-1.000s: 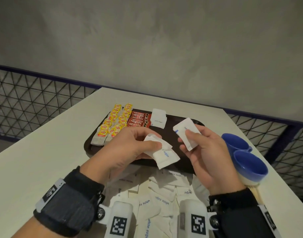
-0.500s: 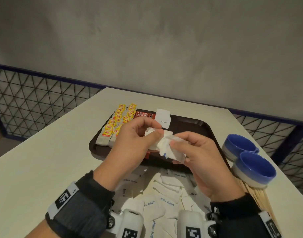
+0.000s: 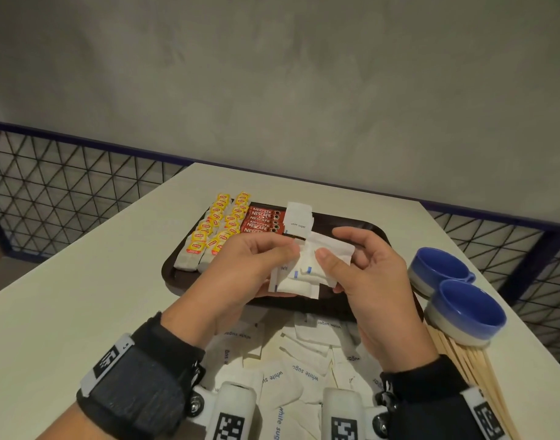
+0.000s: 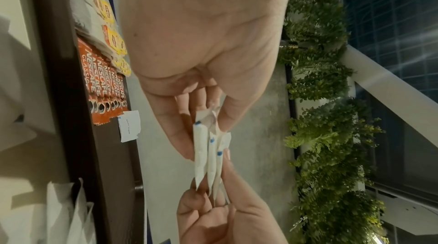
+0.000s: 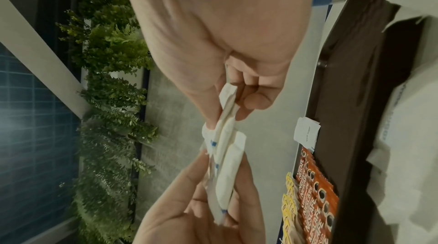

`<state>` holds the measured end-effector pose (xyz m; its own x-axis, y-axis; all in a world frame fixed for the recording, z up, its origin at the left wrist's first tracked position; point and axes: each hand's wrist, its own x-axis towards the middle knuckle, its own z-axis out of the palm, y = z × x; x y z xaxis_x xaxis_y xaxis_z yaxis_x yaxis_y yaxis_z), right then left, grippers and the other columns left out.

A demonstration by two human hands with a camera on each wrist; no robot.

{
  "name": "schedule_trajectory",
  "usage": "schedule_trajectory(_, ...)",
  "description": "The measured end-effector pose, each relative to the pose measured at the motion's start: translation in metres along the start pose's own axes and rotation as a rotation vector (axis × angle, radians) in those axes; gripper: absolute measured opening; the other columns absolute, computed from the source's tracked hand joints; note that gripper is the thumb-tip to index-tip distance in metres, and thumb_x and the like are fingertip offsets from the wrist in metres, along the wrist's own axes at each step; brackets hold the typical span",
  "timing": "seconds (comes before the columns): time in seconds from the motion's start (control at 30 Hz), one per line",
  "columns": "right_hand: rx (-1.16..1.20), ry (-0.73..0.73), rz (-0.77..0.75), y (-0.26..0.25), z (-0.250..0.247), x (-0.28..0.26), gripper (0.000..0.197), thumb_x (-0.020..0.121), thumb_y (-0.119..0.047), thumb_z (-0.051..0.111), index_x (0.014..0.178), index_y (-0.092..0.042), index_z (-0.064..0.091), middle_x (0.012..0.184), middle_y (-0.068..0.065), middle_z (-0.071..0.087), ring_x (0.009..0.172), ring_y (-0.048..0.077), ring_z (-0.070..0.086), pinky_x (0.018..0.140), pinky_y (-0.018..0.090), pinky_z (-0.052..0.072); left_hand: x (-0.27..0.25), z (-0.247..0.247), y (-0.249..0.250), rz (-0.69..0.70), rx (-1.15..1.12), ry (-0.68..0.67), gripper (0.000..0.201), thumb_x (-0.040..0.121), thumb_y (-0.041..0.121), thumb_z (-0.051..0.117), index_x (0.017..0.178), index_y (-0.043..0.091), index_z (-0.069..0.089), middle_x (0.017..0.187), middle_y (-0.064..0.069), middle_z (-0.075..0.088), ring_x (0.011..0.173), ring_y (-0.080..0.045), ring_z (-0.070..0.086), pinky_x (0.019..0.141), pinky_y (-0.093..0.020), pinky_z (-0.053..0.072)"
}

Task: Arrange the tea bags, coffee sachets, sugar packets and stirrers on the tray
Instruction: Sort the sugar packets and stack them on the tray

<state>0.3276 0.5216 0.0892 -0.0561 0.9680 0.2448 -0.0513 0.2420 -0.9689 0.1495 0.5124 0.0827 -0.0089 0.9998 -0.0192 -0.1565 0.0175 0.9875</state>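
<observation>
Together, the left hand (image 3: pixel 240 268) and the right hand (image 3: pixel 372 281) held a small stack of white sugar packets (image 3: pixel 307 271) above the near part of the dark tray (image 3: pixel 171 271). The left thumb and fingers (image 4: pixel 175 132) were curled and pinched one end of the stack, while the right thumb and fingers (image 5: pixel 251 98) pinched the other end. Both wrist views showed at least three packets edge-on, fanned slightly apart, each with a blue mark.

On the tray lay two rows of yellow-labelled tea bags (image 3: pixel 215 230) at the far left, a stack of red coffee sachets (image 3: pixel 263 222) just beside them, and a few sugar packets (image 3: pixel 299 219) beside the sachets. A loose heap of more sugar packets (image 3: pixel 291 360) covered the worktop (image 3: pixel 66 296) between the wrists, on the near side of the tray. To the right stood two blue cups (image 3: pixel 456 296), touching each other, and the wooden stirrers (image 3: pixel 475 376) lay on the worktop just in front of them.
</observation>
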Motion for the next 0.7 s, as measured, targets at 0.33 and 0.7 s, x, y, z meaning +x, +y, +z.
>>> schedule_trajectory(0.33, -0.149, -0.06, 0.076, 0.008, 0.0, 0.002, 0.019, 0.086, -0.034, 0.075, 0.103, -0.029, 0.068, 0.084, -0.013, 0.075, 0.064, 0.005, 0.068, 0.052, 0.015, 0.052, 0.001, 0.001, -0.002, -0.016, -0.031, 0.04, 0.017, 0.096, 0.022, 0.069, 0.108, 0.015, 0.079, 0.104, -0.009, 0.08, 0.096, -0.026, 0.078, 0.085, -0.048, 0.062)
schedule_trajectory(0.7, -0.144, -0.062, 0.052, 0.01, 0.0, 0.002, 0.022, 0.082, -0.032, 0.08, 0.099, -0.021, 0.071, 0.084, -0.007, 0.075, 0.061, 0.008, 0.067, 0.052, 0.018, 0.052, -0.001, 0.001, -0.001, -0.051, -0.046, 0.03, 0.014, 0.096, 0.015, 0.069, 0.105, 0.015, 0.08, 0.103, -0.01, 0.079, 0.087, -0.026, 0.078, 0.072, -0.043, 0.063)
